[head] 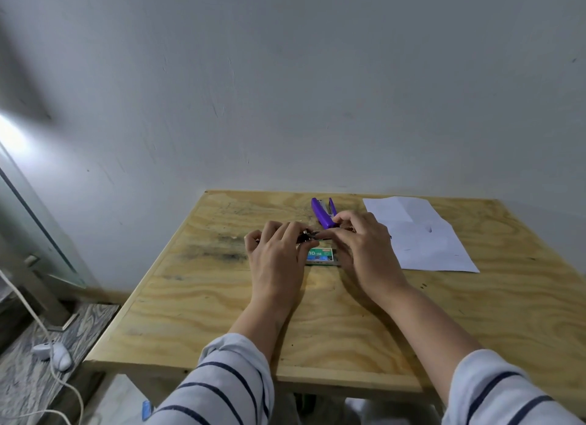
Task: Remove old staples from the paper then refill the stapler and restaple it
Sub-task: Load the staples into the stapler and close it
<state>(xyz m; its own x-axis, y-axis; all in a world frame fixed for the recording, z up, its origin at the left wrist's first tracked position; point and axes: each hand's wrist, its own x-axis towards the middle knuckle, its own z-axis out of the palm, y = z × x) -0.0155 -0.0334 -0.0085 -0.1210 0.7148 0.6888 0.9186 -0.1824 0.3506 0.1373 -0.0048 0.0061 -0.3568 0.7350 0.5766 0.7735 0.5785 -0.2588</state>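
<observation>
Both hands pinch a small dark metal piece [307, 235] between them: left hand [276, 256], right hand [364, 244]. Purple stapler [323, 213] lies just beyond the right fingers [341, 218], long axis near-far. Paper [421, 234] far right on table [222, 313].

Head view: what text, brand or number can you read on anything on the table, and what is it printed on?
"10-1M": on the green and blue staple box, lying on the table between the hands; the left edge of the print is hidden by the left hand.
Smaller print below it on the box: too blurred to read.
Purple stapler and white paper: no readable text.
</observation>
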